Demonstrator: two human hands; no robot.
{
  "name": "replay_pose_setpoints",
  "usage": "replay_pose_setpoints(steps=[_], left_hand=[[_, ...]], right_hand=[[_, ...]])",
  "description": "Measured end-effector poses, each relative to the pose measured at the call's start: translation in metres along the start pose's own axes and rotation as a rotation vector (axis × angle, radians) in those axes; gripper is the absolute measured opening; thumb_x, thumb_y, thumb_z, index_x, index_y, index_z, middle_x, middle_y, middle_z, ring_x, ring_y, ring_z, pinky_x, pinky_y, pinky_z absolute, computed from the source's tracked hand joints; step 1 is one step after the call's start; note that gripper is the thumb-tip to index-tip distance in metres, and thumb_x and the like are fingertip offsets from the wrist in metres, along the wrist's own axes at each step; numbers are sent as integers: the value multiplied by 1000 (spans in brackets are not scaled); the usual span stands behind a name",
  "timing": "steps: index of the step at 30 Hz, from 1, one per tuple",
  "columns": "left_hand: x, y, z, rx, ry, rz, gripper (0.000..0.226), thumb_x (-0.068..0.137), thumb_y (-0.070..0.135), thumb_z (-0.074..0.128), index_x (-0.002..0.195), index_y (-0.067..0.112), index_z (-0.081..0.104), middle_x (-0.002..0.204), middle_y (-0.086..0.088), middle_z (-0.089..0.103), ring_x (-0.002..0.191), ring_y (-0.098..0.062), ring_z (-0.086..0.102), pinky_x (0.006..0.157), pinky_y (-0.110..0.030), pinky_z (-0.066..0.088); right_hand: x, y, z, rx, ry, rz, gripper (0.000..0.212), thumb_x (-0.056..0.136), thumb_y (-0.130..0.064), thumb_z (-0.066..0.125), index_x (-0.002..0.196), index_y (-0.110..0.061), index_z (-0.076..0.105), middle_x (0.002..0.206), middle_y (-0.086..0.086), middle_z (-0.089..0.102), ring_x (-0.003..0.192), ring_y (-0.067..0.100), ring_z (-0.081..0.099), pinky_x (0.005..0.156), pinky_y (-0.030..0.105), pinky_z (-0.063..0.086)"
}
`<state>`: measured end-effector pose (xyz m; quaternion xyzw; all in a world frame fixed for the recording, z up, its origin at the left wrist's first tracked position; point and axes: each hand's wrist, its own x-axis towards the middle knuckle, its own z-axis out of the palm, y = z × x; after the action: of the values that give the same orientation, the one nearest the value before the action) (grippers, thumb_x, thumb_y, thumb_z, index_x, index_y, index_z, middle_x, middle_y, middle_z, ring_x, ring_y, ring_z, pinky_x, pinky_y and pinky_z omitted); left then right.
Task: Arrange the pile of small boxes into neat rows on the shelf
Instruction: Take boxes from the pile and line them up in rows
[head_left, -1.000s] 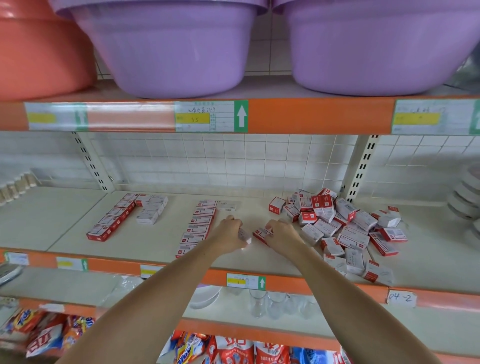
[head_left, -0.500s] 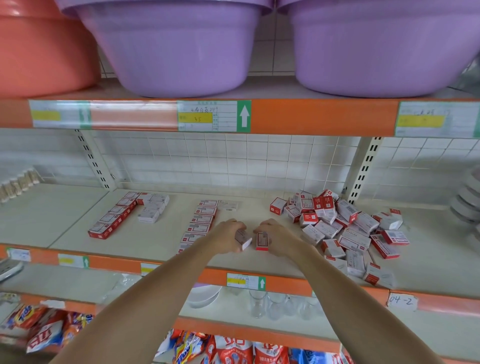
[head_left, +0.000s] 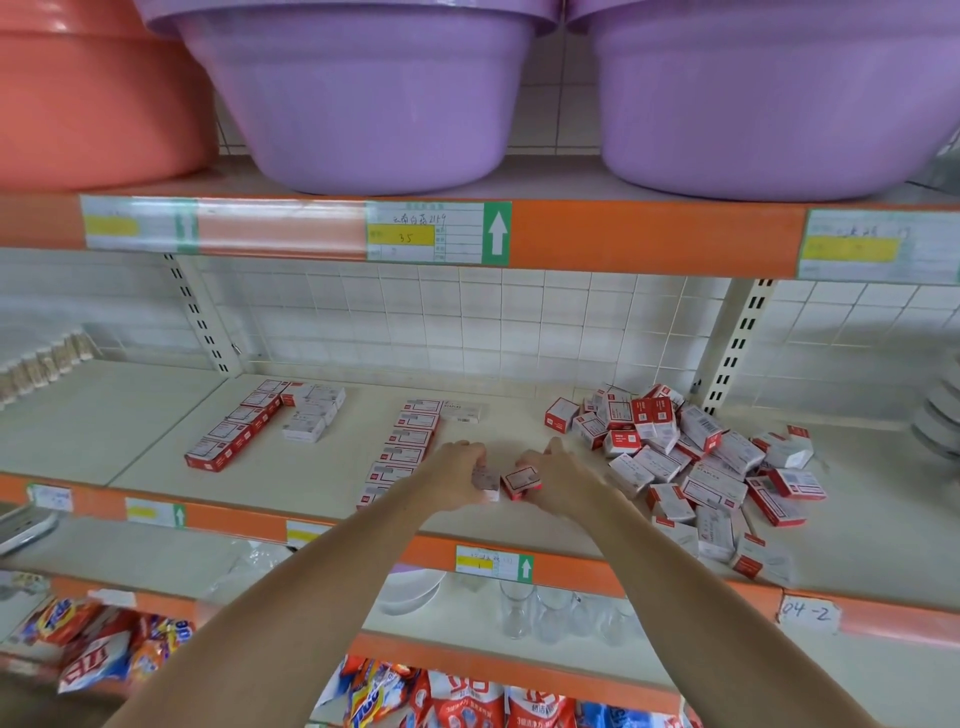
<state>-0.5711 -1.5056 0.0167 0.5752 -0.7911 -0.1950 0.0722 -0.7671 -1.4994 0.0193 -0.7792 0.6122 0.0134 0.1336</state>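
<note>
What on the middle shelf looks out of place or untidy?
The pile of small boxes at the right lies jumbled, boxes tilted and overlapping, unlike the neat rows to its left. Each hand holds one box.

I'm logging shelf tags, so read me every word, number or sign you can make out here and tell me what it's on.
"35": yellow field of the upper shelf price tag; the handwriting above it is not legible.
White up arrow: green end of that tag.
"04-2": handwritten label on the middle shelf's orange edge.
Print on the small boxes, the other tags and the packets below: too blurred.
</note>
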Motion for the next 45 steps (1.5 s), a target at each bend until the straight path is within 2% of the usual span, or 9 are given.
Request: replay_pose_setpoints(steps=[3,5,8,10,14,21,26,32,45], left_hand=[[-2,2,1,32,-5,9,46,82,28,73,124,18,58,111,-4,53,98,-21,53,84,-35,49],[-2,3,3,38,-8,14,46,83,28,71,126,19,58,113,-4,54,102,-22,53,88,-38,50],[-3,4,3,35,5,19,43,83,26,71,123,16,58,114,-4,55,102,-22,54,89,-38,49],[-4,5,3,50,21,34,40,82,24,70,119,14,59,113,-3,56,101,-23,56,86,-36,48],[-5,6,0,58,60,60,35,81,21,70,114,15,60,109,-2,57,98,-23,57,85,-38,49],[-4,-8,-10,109,152,117,30,87,17,67,116,14,59,111,-4,58,103,-23,55,86,-38,47],[-5,-33,-25,124,195,101,34,87,19,66,119,14,57,120,-4,58,113,-25,52,93,-40,46],[-11,-71,-48,143,233,1,42,89,15,62,130,16,54,133,-2,53,125,-25,46,102,-40,39],[-26,-162,-73,172,176,-121,31,89,12,63,120,18,56,116,-3,56,113,-25,50,93,-36,41]], right_hand=[[2,3,4,11,-3,44,63,86,-55,66,136,-25,43,128,10,37,107,28,53,76,36,52],[1,4,7,23,-4,75,71,83,-63,64,136,-22,42,129,12,36,109,29,52,78,37,53],[1,5,12,13,65,58,64,86,-56,65,137,-24,43,141,13,30,124,30,39,91,40,50],[0,4,13,34,98,6,62,86,-56,65,137,-26,45,137,8,36,124,27,39,95,40,46],[3,-4,14,83,108,-41,51,90,-45,66,132,-22,50,125,4,49,118,24,44,96,37,41],[15,-20,19,187,182,-16,45,89,-27,68,131,-19,51,126,5,48,118,24,40,95,37,43],[25,-38,18,225,252,-25,44,89,-25,68,129,-17,52,127,6,48,119,24,39,97,36,41],[42,-72,14,237,295,-54,45,91,-24,66,133,-17,51,128,4,47,121,23,37,99,34,41],[79,-154,22,248,286,-62,45,92,-25,64,135,-18,50,134,3,45,131,23,34,106,36,39]])
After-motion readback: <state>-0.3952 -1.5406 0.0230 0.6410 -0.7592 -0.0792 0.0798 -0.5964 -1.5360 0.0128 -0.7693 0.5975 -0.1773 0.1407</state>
